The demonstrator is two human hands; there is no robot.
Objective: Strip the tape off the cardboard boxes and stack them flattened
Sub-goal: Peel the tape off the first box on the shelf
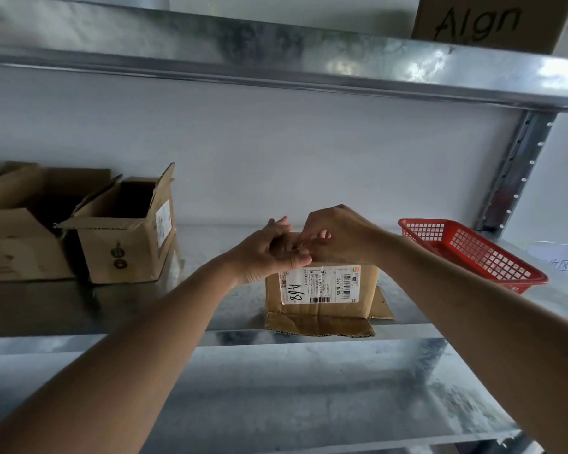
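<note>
Right now I see both hands meet atop the small labelled box (322,290) near the shelf (309,335) front edge: left hand (269,253) fingers straight against it, right hand (332,237) pinching at something I cannot make out. Open boxes (125,231) sit leftward.

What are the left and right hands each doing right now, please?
Left hand: open, fingers spread above the labelled box.
Right hand: fingertips pinched; what it holds cannot be told.
</note>
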